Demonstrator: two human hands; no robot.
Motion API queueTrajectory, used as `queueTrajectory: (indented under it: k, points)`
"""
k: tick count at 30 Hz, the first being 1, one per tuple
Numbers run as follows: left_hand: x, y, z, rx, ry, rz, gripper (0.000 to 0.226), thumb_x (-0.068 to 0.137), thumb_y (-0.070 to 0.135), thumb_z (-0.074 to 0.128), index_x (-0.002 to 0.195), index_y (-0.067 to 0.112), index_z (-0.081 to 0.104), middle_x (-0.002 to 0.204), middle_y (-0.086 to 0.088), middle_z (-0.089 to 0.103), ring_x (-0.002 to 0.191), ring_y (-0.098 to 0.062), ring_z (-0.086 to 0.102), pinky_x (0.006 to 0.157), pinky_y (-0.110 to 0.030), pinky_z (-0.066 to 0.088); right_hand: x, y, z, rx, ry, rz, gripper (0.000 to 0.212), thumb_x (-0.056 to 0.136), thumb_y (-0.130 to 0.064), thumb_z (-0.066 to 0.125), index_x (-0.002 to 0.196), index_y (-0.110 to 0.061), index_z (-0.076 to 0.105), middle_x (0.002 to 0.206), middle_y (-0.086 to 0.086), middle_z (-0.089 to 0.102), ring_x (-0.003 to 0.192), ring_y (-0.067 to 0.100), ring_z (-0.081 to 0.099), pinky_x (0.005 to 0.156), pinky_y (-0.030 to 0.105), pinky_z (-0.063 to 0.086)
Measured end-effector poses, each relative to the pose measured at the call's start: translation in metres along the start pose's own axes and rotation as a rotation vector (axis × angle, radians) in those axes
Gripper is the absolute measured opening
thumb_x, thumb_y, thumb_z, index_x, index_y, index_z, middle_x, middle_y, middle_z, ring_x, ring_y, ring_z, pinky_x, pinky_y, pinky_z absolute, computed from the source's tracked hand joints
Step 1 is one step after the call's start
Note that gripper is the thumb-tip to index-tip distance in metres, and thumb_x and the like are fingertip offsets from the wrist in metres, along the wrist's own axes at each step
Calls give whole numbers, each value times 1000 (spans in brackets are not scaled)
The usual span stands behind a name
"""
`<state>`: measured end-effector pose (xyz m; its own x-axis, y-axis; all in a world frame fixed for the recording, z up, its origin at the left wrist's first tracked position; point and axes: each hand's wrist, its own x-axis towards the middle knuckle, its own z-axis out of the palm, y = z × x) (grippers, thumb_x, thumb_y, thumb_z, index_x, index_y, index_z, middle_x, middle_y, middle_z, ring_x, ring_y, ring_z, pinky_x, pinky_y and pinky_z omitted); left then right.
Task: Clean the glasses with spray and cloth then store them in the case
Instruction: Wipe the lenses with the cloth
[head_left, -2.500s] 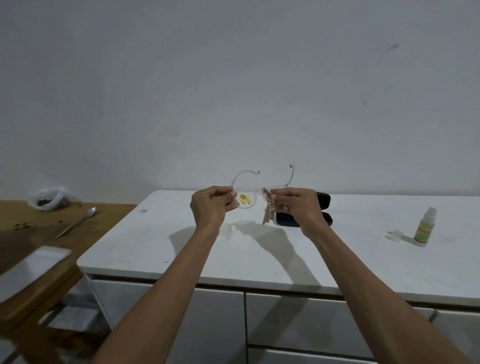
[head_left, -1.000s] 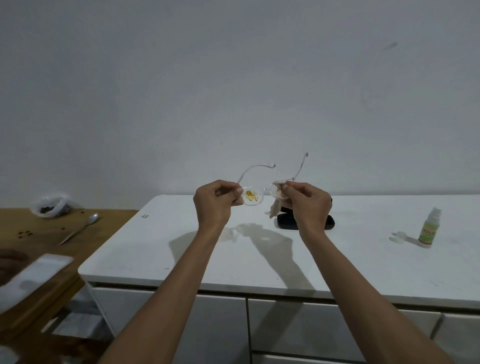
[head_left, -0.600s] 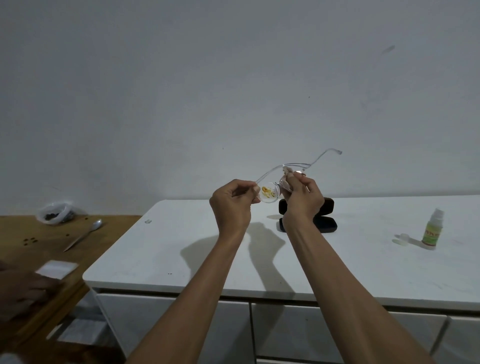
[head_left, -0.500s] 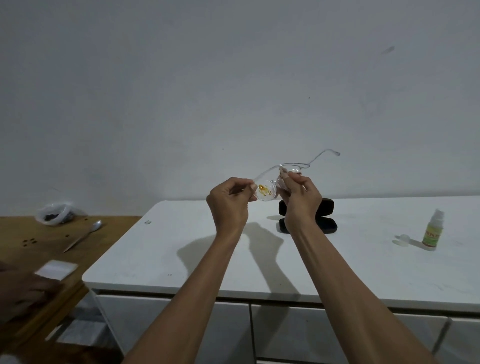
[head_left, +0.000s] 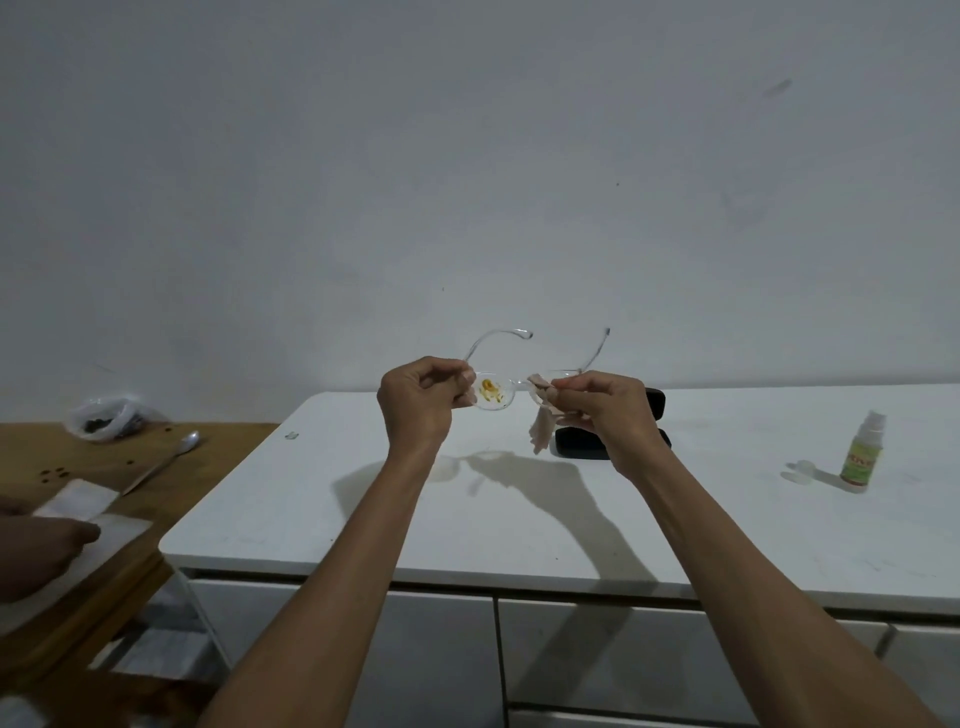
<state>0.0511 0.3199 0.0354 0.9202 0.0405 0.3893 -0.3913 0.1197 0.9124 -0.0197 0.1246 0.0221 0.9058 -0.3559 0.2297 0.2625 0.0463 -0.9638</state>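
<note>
The glasses (head_left: 498, 387) are held up above the white counter (head_left: 519, 499), arms open. The left hand (head_left: 418, 402) pinches the frame's left end beside a lens with yellow smears. The right hand (head_left: 605, 410) pinches a cloth (head_left: 540, 423) over what seems the other lens. Behind lies the open black case (head_left: 613, 441); the spray bottle (head_left: 862, 452) stands well to the right.

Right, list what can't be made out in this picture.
- Head view: the lens under the cloth is covered by it and the right hand.
- Black case: middle hidden behind that hand.
- Spray bottle label: too small to read.
- Bag contents: blurred.
</note>
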Motion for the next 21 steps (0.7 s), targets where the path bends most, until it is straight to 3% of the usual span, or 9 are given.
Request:
queueTrajectory:
  k: [4, 6, 9, 11, 17, 21]
  points:
    - [-3, -1, 4, 3, -13, 7, 11, 81, -10, 76, 81, 1, 74, 71, -12, 74, 57, -22, 68, 60, -26, 61, -3, 0, 8, -13, 220, -35, 3, 85, 5, 72, 82, 5, 73, 58, 2, 74, 51, 11, 70, 61, 25, 61]
    - [-6, 0, 9, 7, -7, 30, 15, 81, -10, 76, 78, 4, 74, 72, -12, 74, 59, -22, 70, 61, -26, 61, 0, 0, 17, -8, 391, -80, 7, 84, -3, 76, 77, -4, 76, 63, 1, 75, 54, 10, 70, 66, 32, 63]
    - [-11, 1, 17, 12, 10, 58, 16, 82, -8, 76, 77, 8, 75, 73, -10, 76, 62, -25, 74, 66, -31, 63, 6, -4, 30, 104, 583, -153, 10, 86, -1, 72, 78, -6, 74, 69, -4, 72, 46, -4, 62, 53, 15, 50]
    - [-17, 1, 22, 8, 15, 98, 14, 82, -6, 76, 78, 7, 75, 73, -8, 77, 62, -25, 74, 69, -36, 64, 11, -8, 38, 217, 664, -152, 8, 86, 1, 70, 81, -5, 73, 71, -4, 72, 49, -6, 62, 53, 12, 47]
    - [-24, 7, 36, -13, 1, 203, 13, 83, -5, 76, 78, 7, 74, 73, -2, 76, 62, -16, 72, 71, -46, 64, 31, -11, 48, 567, 667, -38, 21, 83, 4, 75, 73, -13, 66, 75, 4, 73, 66, 13, 68, 63, 30, 57]
    - [-21, 7, 39, 0, -3, 215, 6, 83, -5, 76, 80, 1, 75, 75, -3, 77, 63, -15, 72, 71, -50, 63, 33, -13, 51, 665, 533, -17, 22, 81, 7, 77, 73, -11, 66, 95, 10, 74, 73, 15, 71, 64, 24, 59]
